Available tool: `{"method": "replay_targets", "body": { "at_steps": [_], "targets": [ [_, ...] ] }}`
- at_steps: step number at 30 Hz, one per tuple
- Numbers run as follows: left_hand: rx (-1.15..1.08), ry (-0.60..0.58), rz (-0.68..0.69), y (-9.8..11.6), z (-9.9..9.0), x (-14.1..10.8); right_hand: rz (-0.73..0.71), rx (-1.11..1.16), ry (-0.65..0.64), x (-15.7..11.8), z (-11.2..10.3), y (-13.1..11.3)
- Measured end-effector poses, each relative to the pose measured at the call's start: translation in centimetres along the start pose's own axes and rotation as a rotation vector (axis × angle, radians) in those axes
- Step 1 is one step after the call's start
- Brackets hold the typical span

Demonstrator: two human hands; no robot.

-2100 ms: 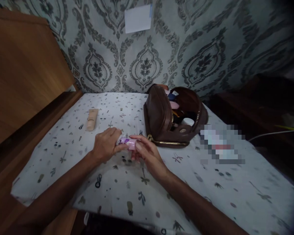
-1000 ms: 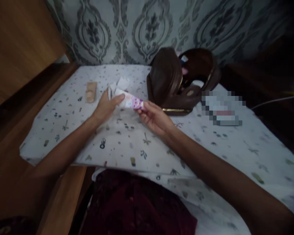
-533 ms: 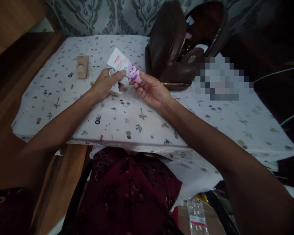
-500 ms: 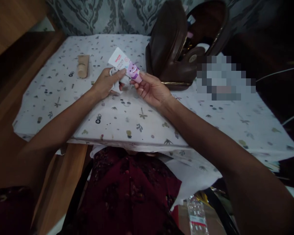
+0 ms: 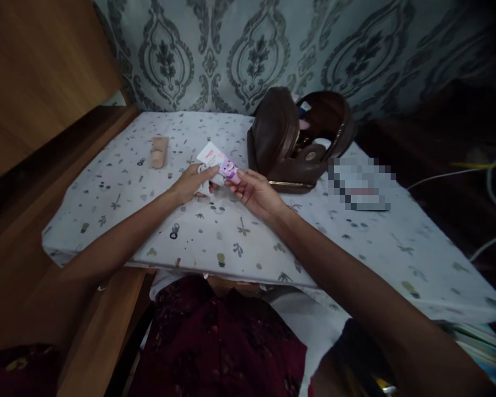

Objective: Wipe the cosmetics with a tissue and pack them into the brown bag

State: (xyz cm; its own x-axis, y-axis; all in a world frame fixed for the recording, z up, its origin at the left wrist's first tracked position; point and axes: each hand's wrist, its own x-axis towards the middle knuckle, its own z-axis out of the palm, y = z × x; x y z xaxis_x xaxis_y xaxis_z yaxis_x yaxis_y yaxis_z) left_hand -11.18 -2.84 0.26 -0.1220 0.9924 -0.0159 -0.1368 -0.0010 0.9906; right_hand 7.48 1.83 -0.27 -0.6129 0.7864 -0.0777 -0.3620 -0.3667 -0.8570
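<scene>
A white and pink-purple squeeze tube (image 5: pixel 228 168) is held above the tabletop between both hands, tilted with its flat white end up and to the left. My left hand (image 5: pixel 189 184) is closed on the tube's side, thumb on top, with a crumpled white cloth or tissue (image 5: pixel 217 180) bunched under it. The fingers of my right hand (image 5: pixel 259 194) pinch the pink cap end. A beige tube (image 5: pixel 159 153) lies on the table to the left of my hands. Behind my right hand stands an open brown bag (image 5: pixel 273 138) with small items inside.
A white patterned cloth covers the table (image 5: pixel 240 248). A blurred-out flat object (image 5: pixel 359 184) lies right of the bag. White cables (image 5: pixel 494 204) hang at the right edge. Patterned wall (image 5: pixel 215 60) stands behind, and a wooden cabinet (image 5: pixel 45 71) rises at left.
The view has tilted up, showing more wall, so the table and bag sit lower in the picture. Both hands keep hold of the tube in nearly the same pose.
</scene>
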Motion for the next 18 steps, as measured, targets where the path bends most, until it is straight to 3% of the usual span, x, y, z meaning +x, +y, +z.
{"method": "replay_targets", "body": {
  "at_steps": [4,11,18],
  "targets": [
    [0.043,-0.067,0.009,0.0,0.0,0.1,-0.002,0.001,0.000,-0.1,0.0,-0.1],
    [-0.058,0.030,-0.009,0.3,1.5,-0.6,-0.044,-0.055,-0.038,-0.4,0.5,0.1],
    [-0.270,-0.255,-0.003,0.9,3.8,-2.3,-0.126,-0.182,-0.030,-0.5,0.9,0.8]
  ]
}}
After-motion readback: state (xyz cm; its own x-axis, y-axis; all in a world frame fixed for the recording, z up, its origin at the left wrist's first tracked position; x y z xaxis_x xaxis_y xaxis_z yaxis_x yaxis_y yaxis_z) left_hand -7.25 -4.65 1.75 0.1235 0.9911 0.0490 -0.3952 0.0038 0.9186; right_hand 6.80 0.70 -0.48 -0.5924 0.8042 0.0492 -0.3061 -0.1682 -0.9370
